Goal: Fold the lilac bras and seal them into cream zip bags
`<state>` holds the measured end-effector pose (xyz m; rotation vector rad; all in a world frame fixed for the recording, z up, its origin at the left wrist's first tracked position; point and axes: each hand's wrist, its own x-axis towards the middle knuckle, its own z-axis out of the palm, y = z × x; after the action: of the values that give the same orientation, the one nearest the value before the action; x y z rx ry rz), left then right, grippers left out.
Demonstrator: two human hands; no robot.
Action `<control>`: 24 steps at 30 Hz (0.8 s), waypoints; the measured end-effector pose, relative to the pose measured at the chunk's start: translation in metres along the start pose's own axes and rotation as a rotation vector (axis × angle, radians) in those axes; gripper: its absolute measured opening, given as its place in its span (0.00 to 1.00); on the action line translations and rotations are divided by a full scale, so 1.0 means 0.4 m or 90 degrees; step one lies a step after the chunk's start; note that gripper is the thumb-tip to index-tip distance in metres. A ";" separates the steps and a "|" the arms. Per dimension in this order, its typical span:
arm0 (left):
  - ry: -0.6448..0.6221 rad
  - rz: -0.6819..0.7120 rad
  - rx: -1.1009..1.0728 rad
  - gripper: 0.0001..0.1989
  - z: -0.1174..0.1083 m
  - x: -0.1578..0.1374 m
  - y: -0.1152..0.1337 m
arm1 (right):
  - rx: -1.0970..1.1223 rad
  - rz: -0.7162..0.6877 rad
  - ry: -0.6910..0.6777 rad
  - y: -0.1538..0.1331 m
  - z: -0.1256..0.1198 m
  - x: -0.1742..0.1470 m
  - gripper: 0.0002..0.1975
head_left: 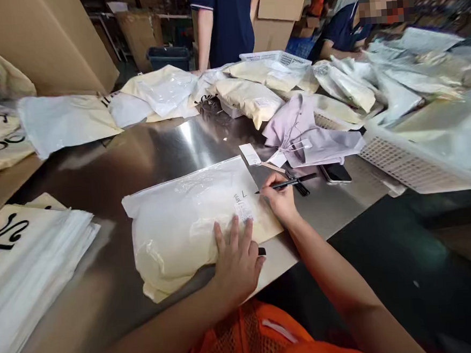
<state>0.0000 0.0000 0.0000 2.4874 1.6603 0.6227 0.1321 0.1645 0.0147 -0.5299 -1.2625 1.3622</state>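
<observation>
A plump plastic packaging bag (182, 218) lies flat on the metal table in front of me, with a small printed label (244, 211) and handwritten black marks. My left hand (237, 257) rests on its lower edge, fingers spread and stretched out. By the left thumb a small black object (262, 251) pokes out; whether the hand grips it I cannot tell. My right hand (279, 197) is closed around a black marker pen (296, 181), its tip at the bag's right side, close to the writing. Another black pen (299, 187) lies just beyond that hand.
A lilac garment (309, 133) with white tags (250, 154) and a phone (336, 173) lie to the right. White baskets (403, 159) and many bagged parcels (250, 97) line the far side. Stacked bags (36, 266) stand left. Two people (224, 21) are across the table.
</observation>
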 end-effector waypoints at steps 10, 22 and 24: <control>0.105 -0.082 -0.142 0.20 -0.013 0.011 -0.022 | 0.025 0.101 -0.317 -0.033 0.025 -0.048 0.16; 0.159 -0.024 -0.167 0.20 -0.010 0.008 -0.027 | -0.168 0.119 -0.473 -0.111 0.099 -0.138 0.25; 0.170 -0.006 -0.165 0.21 -0.016 0.005 -0.019 | -0.216 0.092 -0.413 -0.110 0.103 -0.178 0.21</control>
<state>-0.0086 0.0038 0.0043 2.2913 1.5488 1.1319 0.1326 0.0751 0.0418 -0.4246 -2.0402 1.5081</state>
